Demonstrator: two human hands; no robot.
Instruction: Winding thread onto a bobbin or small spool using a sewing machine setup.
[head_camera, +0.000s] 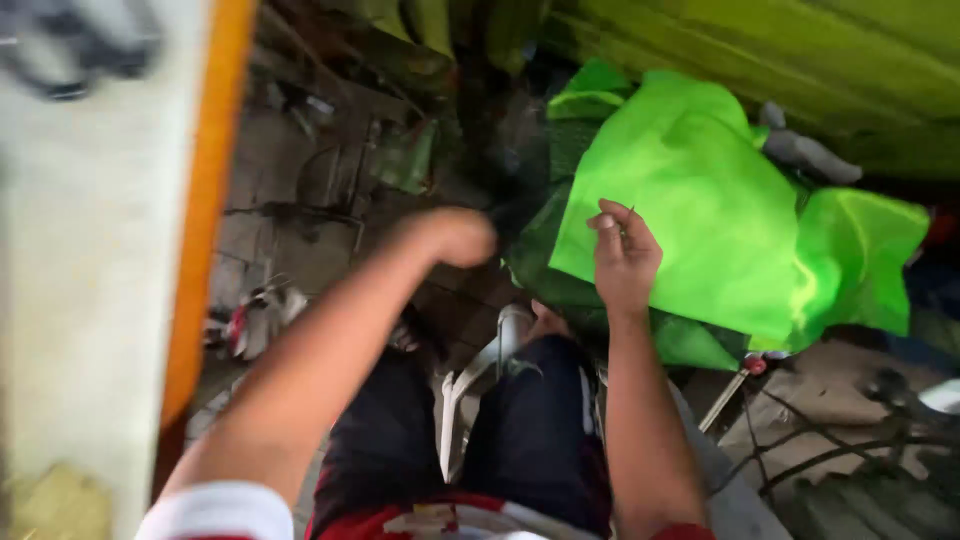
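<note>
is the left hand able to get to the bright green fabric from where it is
Probably yes. The left hand is a blurred fist held up just left of the bright green fabric, with nothing visible between them. The right hand already rests on the fabric's near edge, pinching something thin.

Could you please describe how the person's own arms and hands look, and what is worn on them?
Both hands, the left hand and the right hand, are bare: no gloves, and no rings or watch that I can see. The forearms are uncovered. At the bottom edge, the left arm leaves a short white sleeve; the right sleeve edge looks red. The left hand is motion-blurred.
</note>
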